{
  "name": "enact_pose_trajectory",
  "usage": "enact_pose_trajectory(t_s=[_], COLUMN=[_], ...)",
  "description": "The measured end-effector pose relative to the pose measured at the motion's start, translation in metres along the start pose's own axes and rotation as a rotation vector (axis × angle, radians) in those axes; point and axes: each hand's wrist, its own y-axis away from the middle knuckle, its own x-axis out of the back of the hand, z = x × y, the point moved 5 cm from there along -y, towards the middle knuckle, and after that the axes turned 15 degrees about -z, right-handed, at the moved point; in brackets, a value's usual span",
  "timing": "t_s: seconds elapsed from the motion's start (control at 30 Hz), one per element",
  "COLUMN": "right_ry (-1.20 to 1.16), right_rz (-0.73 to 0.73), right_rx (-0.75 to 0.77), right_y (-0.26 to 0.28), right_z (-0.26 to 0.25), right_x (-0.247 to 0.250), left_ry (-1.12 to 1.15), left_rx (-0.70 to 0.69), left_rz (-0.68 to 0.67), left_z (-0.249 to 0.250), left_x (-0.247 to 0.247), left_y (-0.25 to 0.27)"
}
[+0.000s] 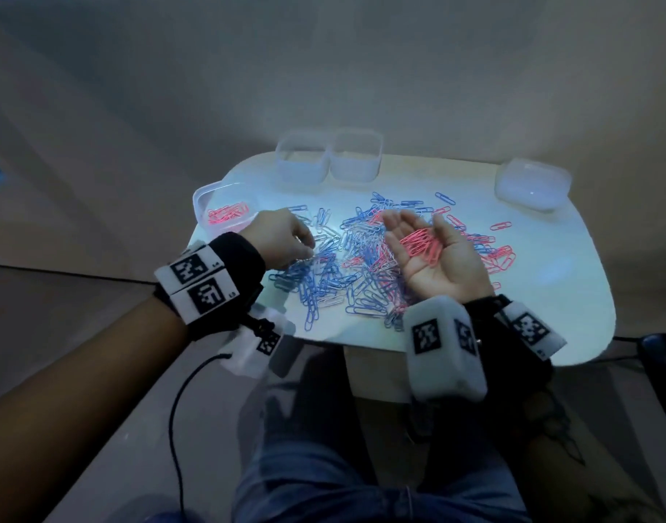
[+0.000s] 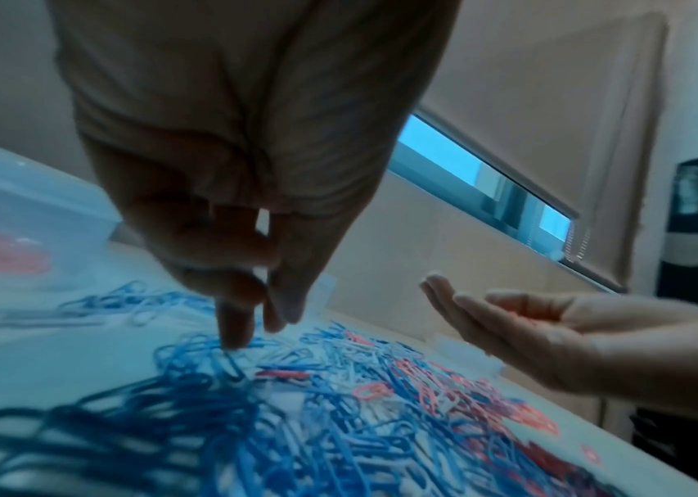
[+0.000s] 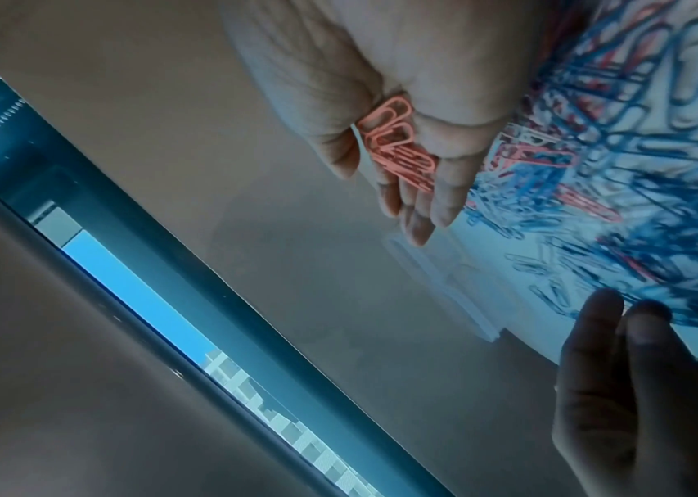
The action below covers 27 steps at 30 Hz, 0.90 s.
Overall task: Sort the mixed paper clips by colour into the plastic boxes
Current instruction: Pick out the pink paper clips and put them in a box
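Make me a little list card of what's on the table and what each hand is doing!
table: white table, rounded corners
loose pile: blue, white and pink paper clips mixed together
pink box: clear plastic, at the left edge, pink clips inside
far boxes: two clear ones side by side, look empty
white case: shut, far right corner
right hand: palm up, carrying a bunch of pink clips
left hand: fingers curled down, fingertips on blue clips
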Motion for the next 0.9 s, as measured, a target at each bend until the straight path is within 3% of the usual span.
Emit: enact_pose_trajectory(t_s=[0.17, 0.37, 0.63, 0.9], right_ry=[0.002, -0.011, -0.014, -0.026], right_rz=[0.048, 0.074, 0.077, 0.109], right_rx=[0.056, 0.045, 0.015, 0.073], right_y=[0.004, 0.009, 0.007, 0.010], right_z=[-0.017, -0.017, -0.008, -0.020], right_x=[0.004, 0.007, 0.011, 0.018], left_ry=[-0.159, -0.301, -0.244, -0.376], left_rx=[-0.140, -0.102, -0.114, -0.180], left_rz=[0.078, -0.031, -0.038, 0.054], left_z=[0.031, 0.048, 0.034, 0.036], left_x=[-0.009, -0.031, -0.024, -0.028], left_y=[-0.006, -0.031, -0.032, -0.027])
